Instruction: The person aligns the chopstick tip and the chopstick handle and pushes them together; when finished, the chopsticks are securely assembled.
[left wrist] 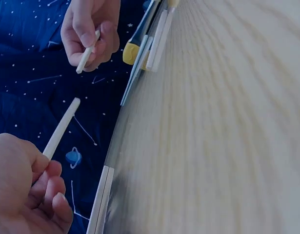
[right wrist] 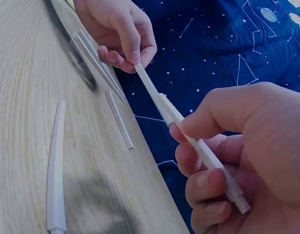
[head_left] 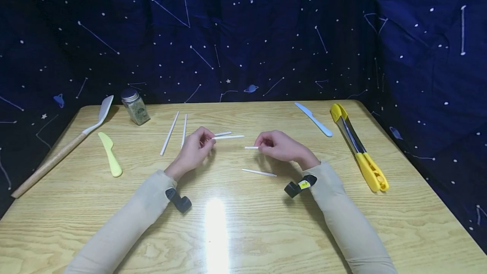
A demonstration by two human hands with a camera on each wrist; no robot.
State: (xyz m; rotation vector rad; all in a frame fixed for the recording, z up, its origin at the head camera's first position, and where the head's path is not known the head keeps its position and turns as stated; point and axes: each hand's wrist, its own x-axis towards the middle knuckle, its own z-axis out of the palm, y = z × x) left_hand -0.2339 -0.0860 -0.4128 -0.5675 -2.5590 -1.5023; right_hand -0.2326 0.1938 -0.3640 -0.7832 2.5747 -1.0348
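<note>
My left hand (head_left: 195, 147) pinches a slim white stick (left wrist: 61, 129) between thumb and fingers, its free end pointing right. Facing it, my right hand (head_left: 279, 145) grips a second white stick (right wrist: 206, 153), which has a narrower peg at the end near the palm. The two held sticks overlap in the right wrist view, but a gap shows between them in the head view. Just behind the left hand's stick lies a loose white stick (right wrist: 119, 119). Another loose stick (head_left: 259, 172) lies on the near side of the right hand.
Two longer white sticks (head_left: 169, 133) lie left of the left hand. Farther left are a yellow knife (head_left: 110, 154), a wooden-handled spatula (head_left: 64, 155) and a spice jar (head_left: 135, 107). To the right are a blue knife (head_left: 313, 119) and yellow tongs (head_left: 359, 147). A starry curtain (head_left: 243, 33) hangs behind the table.
</note>
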